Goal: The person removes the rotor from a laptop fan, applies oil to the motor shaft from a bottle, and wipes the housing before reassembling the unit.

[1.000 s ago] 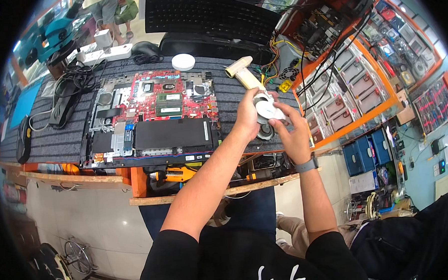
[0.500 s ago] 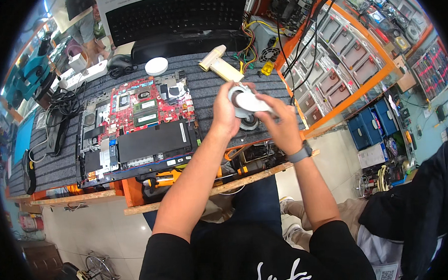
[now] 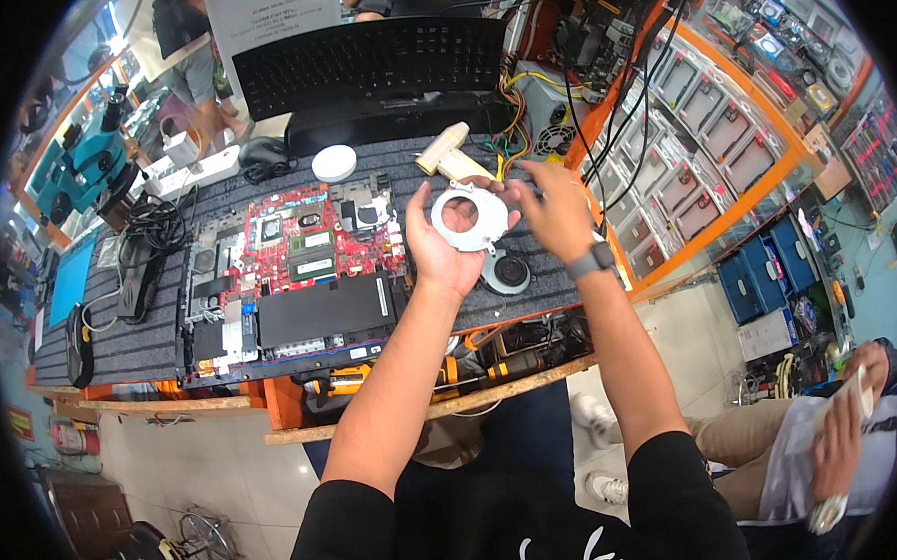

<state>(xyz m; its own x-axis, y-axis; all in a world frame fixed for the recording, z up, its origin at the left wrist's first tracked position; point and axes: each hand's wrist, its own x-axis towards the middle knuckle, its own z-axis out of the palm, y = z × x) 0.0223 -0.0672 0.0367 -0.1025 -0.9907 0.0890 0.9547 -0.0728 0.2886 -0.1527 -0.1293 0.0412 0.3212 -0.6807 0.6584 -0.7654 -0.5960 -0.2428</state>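
My left hand (image 3: 439,248) holds a flat white fan cover (image 3: 469,217) with a round hole, lifted above the dark ribbed mat (image 3: 121,344). My right hand (image 3: 556,215) pinches the cover's right edge; a watch is on that wrist. Under the cover a round black fan (image 3: 508,273) lies on the mat. To the left sits an opened laptop (image 3: 289,287) with a red circuit board and a black battery. A cream-coloured tool (image 3: 448,155) rests just beyond my hands.
A black keyboard (image 3: 369,63) stands at the back, a white round puck (image 3: 334,163) in front of it. Screwdrivers (image 3: 492,368) lie on the shelf below the bench edge. Orange parts shelves (image 3: 705,189) rise on the right. A seated person (image 3: 836,433) is at lower right.
Both hands have raised the white cover off the black fan, which now lies bare on the mat. The view has shifted slightly.
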